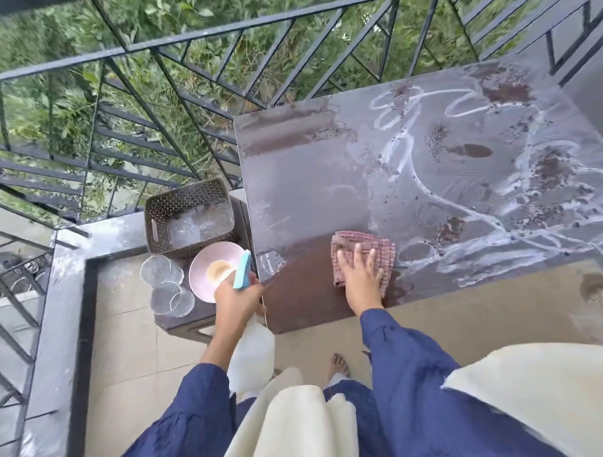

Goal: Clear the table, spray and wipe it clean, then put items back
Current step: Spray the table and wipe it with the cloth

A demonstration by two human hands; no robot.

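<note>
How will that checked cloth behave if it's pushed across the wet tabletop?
The checked cloth looks soft and folded, so it will probably bunch rather than slide stiffly. The right hand lies flat on it, which should steady it. On the wet, streaked table it likely drags.

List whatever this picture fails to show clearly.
Head view:
- White plastic spray bottle with teal trigger: the left hand covers its neck; fill level unreadable.
- Pink checked cloth: near part hidden under the right hand.
- Wet brown table: near right corner cut off by the frame edge.
- Brown perforated basket: glare inside, contents unclear.
</note>
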